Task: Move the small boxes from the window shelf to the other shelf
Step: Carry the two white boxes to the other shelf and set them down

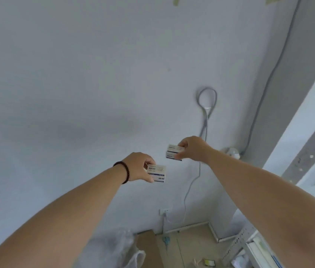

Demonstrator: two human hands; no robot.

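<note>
Both arms reach forward in front of a plain white wall. My left hand (139, 167), with a dark bead bracelet at the wrist, is shut on small white boxes with blue print (157, 173), which look like two stacked. My right hand (193, 148) is higher and to the right, pinching a stack of two similar small boxes (173, 152). All the boxes are held in the air, away from any surface. A metal shelf frame (239, 242) shows at the lower right edge.
A grey cable (206, 113) loops down the wall to a socket (165, 210) near the floor. Clear plastic wrap (119, 248) and cardboard (147, 246) lie on the floor below. A grey perforated shelf upright (307, 149) runs along the right side.
</note>
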